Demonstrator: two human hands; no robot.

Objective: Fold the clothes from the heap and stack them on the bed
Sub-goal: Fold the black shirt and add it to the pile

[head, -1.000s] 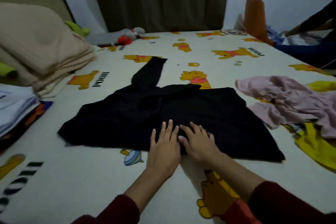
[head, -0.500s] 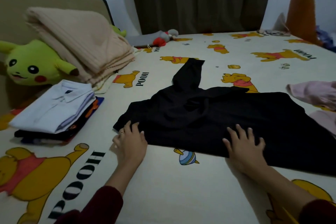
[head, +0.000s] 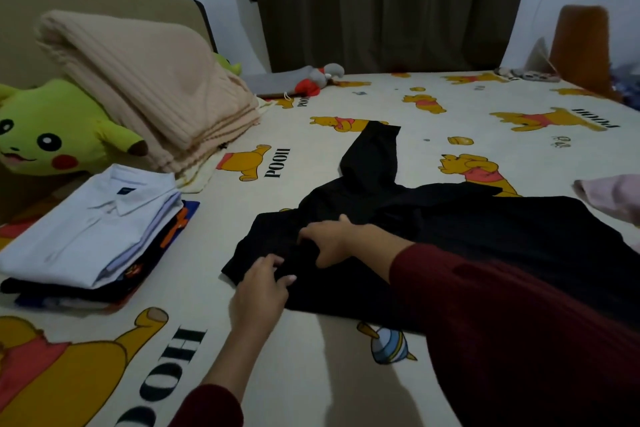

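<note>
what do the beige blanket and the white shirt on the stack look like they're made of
Beige blanket: a soft, thick, matte knit or fleece, judging by its ribbed lines. White shirt: a thin, smooth woven cloth, probably cotton or a blend, with a crisp collar and flat folds.

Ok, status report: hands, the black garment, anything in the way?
Left hand and right hand both gripping black garment at its left end. Garment spread on bed, unfolded. Folded stack sits apart, nothing blocking.

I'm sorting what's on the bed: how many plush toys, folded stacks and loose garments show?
Plush toys: 2, the yellow-green one and the grey-and-red one
Folded stacks: 2, the clothes stack and the beige blanket
Loose garments: 2, the black garment and the pink one
Total: 6
</note>
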